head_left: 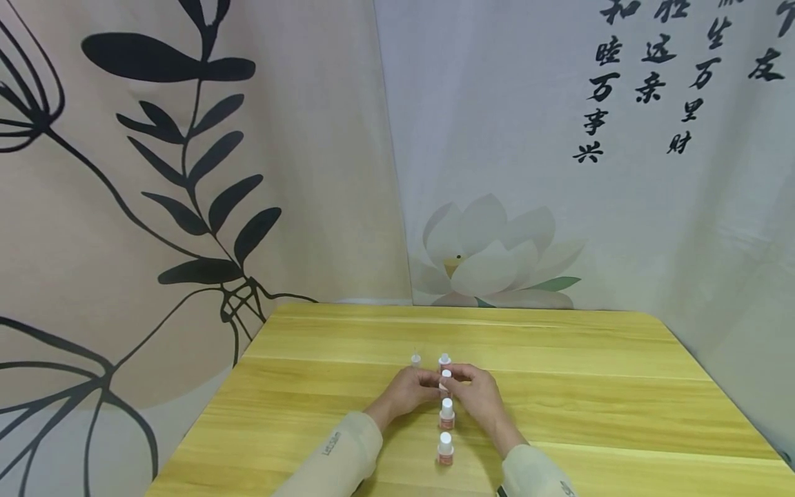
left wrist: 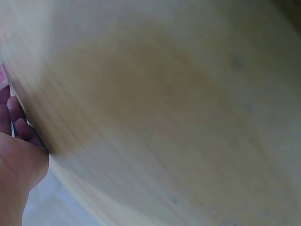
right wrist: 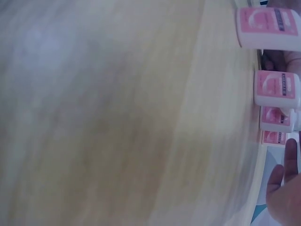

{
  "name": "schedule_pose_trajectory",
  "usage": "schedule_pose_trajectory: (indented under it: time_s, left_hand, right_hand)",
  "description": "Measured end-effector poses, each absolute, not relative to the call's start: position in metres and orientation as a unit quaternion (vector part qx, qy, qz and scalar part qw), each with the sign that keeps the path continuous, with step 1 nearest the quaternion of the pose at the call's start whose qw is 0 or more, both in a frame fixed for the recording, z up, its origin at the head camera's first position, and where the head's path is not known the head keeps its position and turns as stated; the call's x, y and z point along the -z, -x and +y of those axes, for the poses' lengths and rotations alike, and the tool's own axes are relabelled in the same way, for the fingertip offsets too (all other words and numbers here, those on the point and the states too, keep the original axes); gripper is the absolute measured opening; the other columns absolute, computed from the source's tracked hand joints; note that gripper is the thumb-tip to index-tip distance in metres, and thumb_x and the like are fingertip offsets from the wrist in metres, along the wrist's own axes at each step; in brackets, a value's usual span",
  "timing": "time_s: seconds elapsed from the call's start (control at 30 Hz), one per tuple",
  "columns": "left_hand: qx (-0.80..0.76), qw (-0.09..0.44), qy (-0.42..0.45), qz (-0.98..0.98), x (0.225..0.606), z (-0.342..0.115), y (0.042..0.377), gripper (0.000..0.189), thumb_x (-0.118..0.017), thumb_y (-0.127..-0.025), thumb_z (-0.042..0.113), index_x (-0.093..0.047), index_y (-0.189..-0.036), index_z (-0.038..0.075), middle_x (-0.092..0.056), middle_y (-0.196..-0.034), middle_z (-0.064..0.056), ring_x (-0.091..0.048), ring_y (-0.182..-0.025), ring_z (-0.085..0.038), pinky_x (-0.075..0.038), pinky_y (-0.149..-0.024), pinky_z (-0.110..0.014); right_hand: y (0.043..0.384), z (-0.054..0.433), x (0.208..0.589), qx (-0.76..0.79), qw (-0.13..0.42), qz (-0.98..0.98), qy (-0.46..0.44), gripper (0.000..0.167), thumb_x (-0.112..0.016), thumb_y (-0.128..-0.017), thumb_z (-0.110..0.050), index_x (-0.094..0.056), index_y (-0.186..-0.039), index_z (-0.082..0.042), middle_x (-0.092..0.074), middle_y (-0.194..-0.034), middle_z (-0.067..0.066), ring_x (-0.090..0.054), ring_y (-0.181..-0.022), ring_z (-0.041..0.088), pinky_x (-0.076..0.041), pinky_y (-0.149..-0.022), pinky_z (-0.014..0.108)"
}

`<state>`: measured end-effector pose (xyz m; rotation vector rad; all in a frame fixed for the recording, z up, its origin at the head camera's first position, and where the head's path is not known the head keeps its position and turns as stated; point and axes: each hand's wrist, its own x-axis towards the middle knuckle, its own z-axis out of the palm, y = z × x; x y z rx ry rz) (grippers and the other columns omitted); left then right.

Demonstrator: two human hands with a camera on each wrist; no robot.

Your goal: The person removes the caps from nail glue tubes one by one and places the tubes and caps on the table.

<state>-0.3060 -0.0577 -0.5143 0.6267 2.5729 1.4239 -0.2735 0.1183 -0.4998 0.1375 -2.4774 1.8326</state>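
Observation:
Small white-capped bottles with pink labels stand upright in a line on the table. Both hands meet at one bottle [head_left: 446, 390] in that line. My left hand [head_left: 406, 392] holds it from the left side, fingers curled in. From the right, my right hand [head_left: 481, 397] pinches it near the white cap. Behind it stands another bottle [head_left: 444, 359], partly covered by the right fingers. Beyond the left hand, a white bottle top with a thin tip [head_left: 415, 360] shows; its lower part is hidden. In the left wrist view, only a pink label edge [left wrist: 3, 77] appears by the fingers.
Two more bottles stand nearer the front, one [head_left: 446, 415] just before the hands and one [head_left: 445, 450] closer still. The wooden table [head_left: 590, 400] reaches back to a printed curtain [head_left: 329, 172].

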Motion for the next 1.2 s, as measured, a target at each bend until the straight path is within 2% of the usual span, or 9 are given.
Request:
schedule_pose_trajectory:
  time_s: [0.37,0.57,0.77,1.07,1.2]
  left_hand:
    - [-0.488,0.068,-0.224,0.841,0.5144,-0.0584,0.3055,0.013,-0.075,-0.089,0.018,-0.078,-0.100,0.012,-0.075,-0.093,0.005,-0.065,-0.092,-0.007,-0.050,-0.086,-0.029]
    - [-0.481,0.068,-0.217,0.846,0.5152,-0.0579,0.3058,0.014,-0.075,-0.090,0.022,-0.078,-0.101,0.014,-0.075,-0.094,0.008,-0.065,-0.093,-0.005,-0.050,-0.087,-0.028]
    - [-0.472,0.064,-0.213,0.853,0.5143,-0.0573,0.3059,0.015,-0.075,-0.090,0.025,-0.078,-0.102,0.017,-0.074,-0.096,0.009,-0.065,-0.095,-0.006,-0.050,-0.088,-0.029]
    - [-0.474,0.064,-0.222,0.850,0.5137,-0.0579,0.3054,0.012,-0.075,-0.090,0.020,-0.078,-0.099,0.015,-0.074,-0.092,0.009,-0.064,-0.091,-0.005,-0.050,-0.086,-0.027]
    - [-0.464,0.060,-0.221,0.856,0.5143,-0.0581,0.3058,0.012,-0.074,-0.090,0.022,-0.078,-0.100,0.015,-0.074,-0.093,0.010,-0.064,-0.091,-0.004,-0.050,-0.086,-0.027]
  right_hand:
    - [0.2716,0.1187,0.4973,-0.593,0.021,-0.804,-0.042,0.028,-0.074,-0.090,-0.023,-0.072,-0.114,-0.010,-0.068,-0.105,0.001,-0.060,-0.101,0.020,-0.049,-0.085,0.039]
    - [0.2721,0.1189,0.4992,-0.591,0.024,-0.806,-0.037,0.023,-0.074,-0.090,-0.023,-0.073,-0.110,-0.010,-0.069,-0.103,0.000,-0.061,-0.100,0.020,-0.051,-0.083,0.037]
    - [0.2729,0.1197,0.5016,-0.596,0.028,-0.802,-0.039,0.024,-0.073,-0.091,-0.022,-0.074,-0.113,-0.011,-0.069,-0.105,0.001,-0.061,-0.101,0.020,-0.051,-0.083,0.036]
    - [0.2732,0.1192,0.5006,-0.601,0.030,-0.797,-0.050,0.027,-0.074,-0.091,-0.023,-0.072,-0.115,-0.010,-0.068,-0.105,0.000,-0.060,-0.101,0.019,-0.049,-0.087,0.038]
    - [0.2733,0.1186,0.5001,-0.602,0.027,-0.797,-0.038,0.025,-0.076,-0.090,-0.025,-0.071,-0.110,-0.010,-0.067,-0.103,-0.001,-0.059,-0.099,0.019,-0.049,-0.086,0.037]
